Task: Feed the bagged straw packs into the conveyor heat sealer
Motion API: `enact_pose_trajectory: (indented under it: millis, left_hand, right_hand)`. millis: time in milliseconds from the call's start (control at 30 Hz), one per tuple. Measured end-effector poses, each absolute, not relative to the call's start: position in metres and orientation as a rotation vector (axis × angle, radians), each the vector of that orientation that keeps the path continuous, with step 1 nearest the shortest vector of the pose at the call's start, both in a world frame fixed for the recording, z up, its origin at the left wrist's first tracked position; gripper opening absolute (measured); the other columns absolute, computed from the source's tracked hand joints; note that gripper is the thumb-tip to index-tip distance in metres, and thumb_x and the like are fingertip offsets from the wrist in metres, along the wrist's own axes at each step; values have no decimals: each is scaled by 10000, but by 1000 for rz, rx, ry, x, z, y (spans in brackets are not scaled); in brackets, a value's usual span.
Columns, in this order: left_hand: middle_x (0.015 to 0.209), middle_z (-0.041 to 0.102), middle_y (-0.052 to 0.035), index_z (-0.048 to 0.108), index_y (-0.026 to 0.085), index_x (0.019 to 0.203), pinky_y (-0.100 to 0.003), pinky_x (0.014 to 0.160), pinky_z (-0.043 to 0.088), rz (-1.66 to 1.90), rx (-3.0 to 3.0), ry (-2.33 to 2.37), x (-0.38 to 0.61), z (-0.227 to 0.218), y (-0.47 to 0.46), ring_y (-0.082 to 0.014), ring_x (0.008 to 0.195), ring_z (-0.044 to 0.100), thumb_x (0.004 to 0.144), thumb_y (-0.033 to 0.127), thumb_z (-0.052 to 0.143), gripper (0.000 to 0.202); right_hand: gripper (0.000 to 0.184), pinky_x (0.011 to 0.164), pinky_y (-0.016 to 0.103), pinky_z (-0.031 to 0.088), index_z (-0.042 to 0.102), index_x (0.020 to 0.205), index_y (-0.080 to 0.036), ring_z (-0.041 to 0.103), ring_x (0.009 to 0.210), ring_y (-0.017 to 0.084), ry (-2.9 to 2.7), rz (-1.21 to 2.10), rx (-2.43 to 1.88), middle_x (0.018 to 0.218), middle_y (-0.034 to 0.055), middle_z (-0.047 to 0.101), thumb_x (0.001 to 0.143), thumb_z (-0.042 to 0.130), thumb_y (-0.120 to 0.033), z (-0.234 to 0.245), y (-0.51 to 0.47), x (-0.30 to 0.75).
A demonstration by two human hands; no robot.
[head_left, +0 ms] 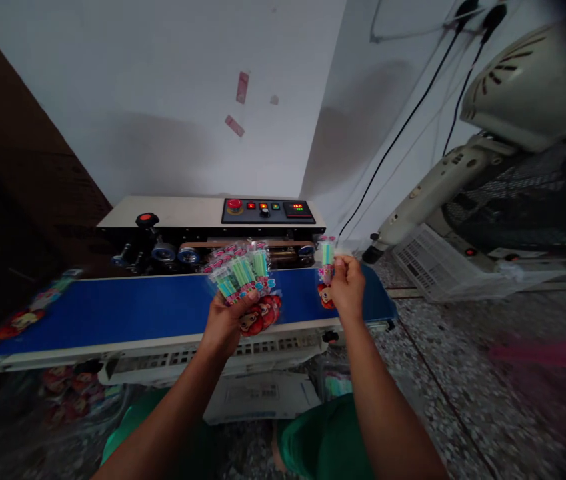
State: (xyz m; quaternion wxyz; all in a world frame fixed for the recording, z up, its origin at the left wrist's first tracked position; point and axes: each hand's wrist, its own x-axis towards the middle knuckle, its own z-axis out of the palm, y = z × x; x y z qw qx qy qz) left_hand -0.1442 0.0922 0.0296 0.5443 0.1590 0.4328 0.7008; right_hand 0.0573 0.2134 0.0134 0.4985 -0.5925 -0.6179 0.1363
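My left hand (227, 318) is closed on a fanned bunch of clear plastic packets (243, 273) with green sticks, pink parts and red-haired cartoon heads at the bottom. The bunch is held above the middle of the blue conveyor belt (137, 307). At the belt's right end, my right hand (347, 283) pinches a single packet (327, 260) of the same sort, upright, by its right edge. Another such packet (37, 305) lies on the belt's far left end. Behind the belt stands the band sealing machine (177, 212), its panel lit.
A red stop button (235, 205) sits on the machine's panel. Below the belt at left is a clear bag (73, 400) of similar packets. On the right are a white plastic crate (423, 263), a grey fan-like machine (527, 87) and black cables (407, 123).
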Motion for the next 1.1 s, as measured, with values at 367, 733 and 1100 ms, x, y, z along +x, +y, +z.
enact_pose_trajectory:
  millis: [367,733,1100]
  left_hand:
    - [786,733,-47,637,154,905,-375,635,576,1647,416,1037,-144,29,89,-237,660,698,555,217,828,403]
    - [910,732,-71,607,161,1061,-405,730,567,1676,466,997,-142,28,91,-252,767,701,590,220,811,517]
    - [739,708,-47,623,125,883,-320,604,567,1628,480,1091,-148,25,90,-191,608,678,561,230,826,394]
  right_hand:
    - [315,680,286,389,593,1093,-161,615,785,217,-1871,213,-1975,816,110,662,902,354,-237,0,232,53]
    - [319,673,250,436,661,884,-180,562,698,147,-1630,1031,-939,776,12,652,830,529,-466,32,176,-20]
    - [317,717,280,397,574,910,-161,549,772,179,-1522,401,-1374,834,60,622,887,378,-408,14,216,52]
